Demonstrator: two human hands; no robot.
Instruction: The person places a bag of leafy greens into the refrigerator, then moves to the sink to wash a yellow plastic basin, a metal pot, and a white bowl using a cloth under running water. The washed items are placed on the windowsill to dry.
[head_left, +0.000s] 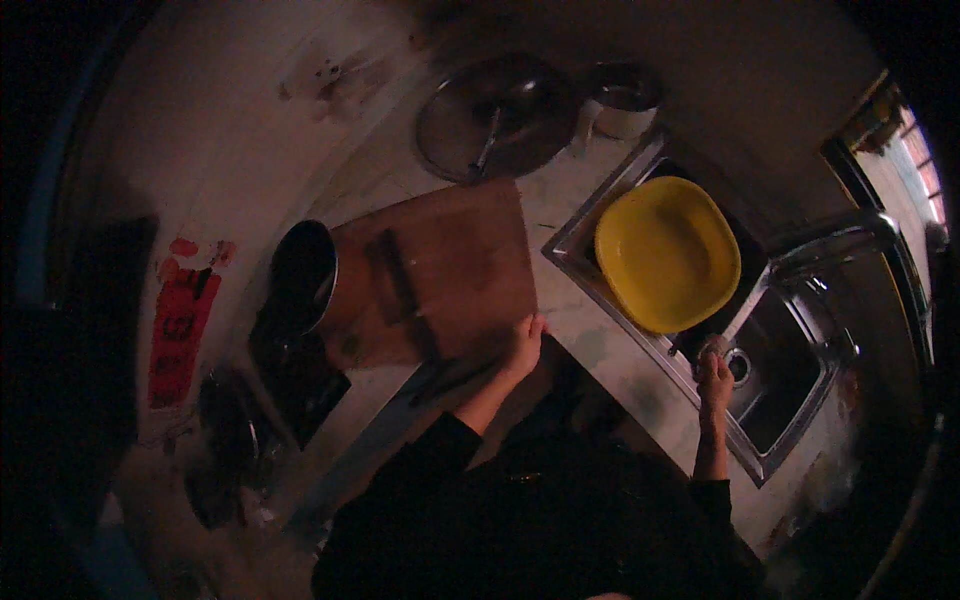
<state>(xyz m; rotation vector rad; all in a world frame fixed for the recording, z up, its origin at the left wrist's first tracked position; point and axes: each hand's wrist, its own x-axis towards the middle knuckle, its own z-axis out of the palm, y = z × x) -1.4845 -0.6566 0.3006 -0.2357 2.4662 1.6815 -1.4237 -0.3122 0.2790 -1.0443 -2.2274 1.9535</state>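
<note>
My left hand grips the near right corner of a brown board, which lies or is held over the countertop. A dark, elongated shape, shadow or object, crosses the board. Over the double sink, my right hand is closed around a small brownish thing too blurred to name, near the sink's divider. A yellow plastic basin sits in the far left sink bowl, just beyond that hand. The metal faucet reaches over the sink from the right.
A large round lid or pan and a light-coloured pot stand at the back of the counter. A dark pan is at the board's left end. The sink rim borders the tiled counter. The scene is dim.
</note>
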